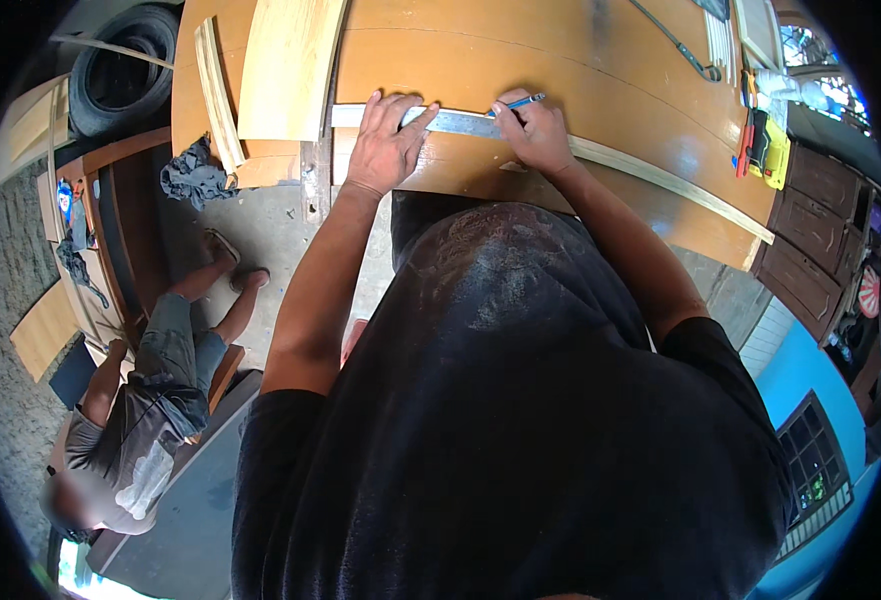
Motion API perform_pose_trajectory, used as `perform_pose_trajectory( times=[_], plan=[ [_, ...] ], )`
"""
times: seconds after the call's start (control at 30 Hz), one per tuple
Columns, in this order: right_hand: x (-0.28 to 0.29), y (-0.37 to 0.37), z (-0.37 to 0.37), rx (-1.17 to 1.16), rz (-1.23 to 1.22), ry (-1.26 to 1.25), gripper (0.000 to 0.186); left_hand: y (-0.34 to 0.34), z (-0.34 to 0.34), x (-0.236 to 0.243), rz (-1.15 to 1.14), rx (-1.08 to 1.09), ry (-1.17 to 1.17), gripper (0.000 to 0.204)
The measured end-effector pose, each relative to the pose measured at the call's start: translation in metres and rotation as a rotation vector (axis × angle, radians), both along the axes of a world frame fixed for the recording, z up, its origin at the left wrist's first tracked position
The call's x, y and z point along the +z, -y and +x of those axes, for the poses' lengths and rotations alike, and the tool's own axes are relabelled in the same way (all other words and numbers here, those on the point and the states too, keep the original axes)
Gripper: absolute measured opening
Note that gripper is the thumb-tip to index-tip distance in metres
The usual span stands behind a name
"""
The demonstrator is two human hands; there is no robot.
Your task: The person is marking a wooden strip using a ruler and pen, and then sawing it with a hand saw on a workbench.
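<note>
The right grip [537, 134] is closed on a blue pencil [526, 101], while the left grip [385, 152] is spread open, its fingers pressing down on a metal ruler [465, 123]. The ruler lies along the near part of the wooden bench [650, 105]. A pale strip [675, 183] runs from the right grip toward 4 o'clock, roughly in line with the ruler; whether the 2 overlap is hidden.

The likeliest fault seems a skewed mark: the left grip bears on 1 side only, so a sideways push from the pencil could swing the ruler's other end. The strip's far end reaches the bench's rim, and a knock from the right forearm [628, 235] could turn it.

At 10 o'clock, just beside the ruler's end, a broad board [290, 70] would probably block any slide that way. Beyond it lie narrow slats [218, 100], with a dark rag [196, 175] near 9. A metal bar [682, 50] lies at 2 o'clock; a yellow tool [776, 155] sits at 3, well apart. Farther off are dark drawers [810, 220] past 3, a tyre [82, 92] near 10 and another person [165, 385] at 8.
</note>
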State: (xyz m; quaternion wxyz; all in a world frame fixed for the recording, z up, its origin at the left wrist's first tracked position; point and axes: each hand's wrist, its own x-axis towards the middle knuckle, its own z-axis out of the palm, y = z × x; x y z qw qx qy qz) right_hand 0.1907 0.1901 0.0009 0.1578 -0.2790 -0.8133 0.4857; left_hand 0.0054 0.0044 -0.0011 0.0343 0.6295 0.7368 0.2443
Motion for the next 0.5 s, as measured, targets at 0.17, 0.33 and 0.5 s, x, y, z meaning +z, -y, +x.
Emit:
perform_pose_trajectory(
  times=[0.17, 0.33, 0.5],
  plan=[
    [0.003, 0.001, -0.003, -0.062, -0.111, 0.031, 0.02, -0.001, 0.001, 0.001, -0.011, 0.002, 0.0, 0.049],
    [-0.008, -0.001, 0.002, -0.012, -0.003, -0.052, 0.02, -0.001, 0.001, 0.001, -0.008, 0.0, -0.001, 0.049],
    [-0.004, -0.002, 0.001, 0.017, -0.039, 0.026, 0.02, 0.0, 0.001, 0.0, -0.016, 0.008, 0.001, 0.049]
  ],
)
